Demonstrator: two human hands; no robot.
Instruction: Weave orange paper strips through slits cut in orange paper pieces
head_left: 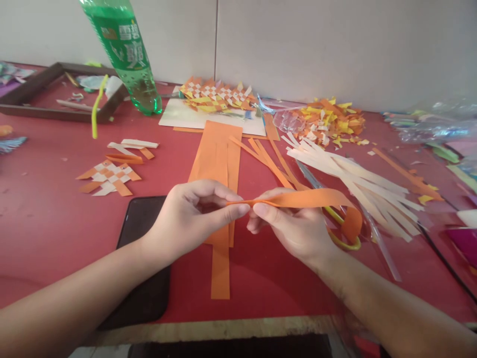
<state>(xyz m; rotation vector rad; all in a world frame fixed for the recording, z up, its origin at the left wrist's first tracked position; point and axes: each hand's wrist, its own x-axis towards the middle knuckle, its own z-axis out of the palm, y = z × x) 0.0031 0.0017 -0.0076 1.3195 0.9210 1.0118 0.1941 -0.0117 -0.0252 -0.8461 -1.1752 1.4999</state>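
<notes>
Between my two hands, an orange paper strip is pinched, and its loose end curls down past my right hand. My left hand is closed, thumb and fingers on the strip's left end. Close beside it, my right hand also grips the strip between thumb and fingers. Under and behind the hands lie wide orange paper strips on the red table. A woven orange and white paper piece rests at the left, with small folded strips near it.
A green soda bottle stands back left by a dark frame. A black phone lies by my left forearm. Yellow-handled scissors and pale paper strips are at the right. Paper scraps and woven pieces sit at the back.
</notes>
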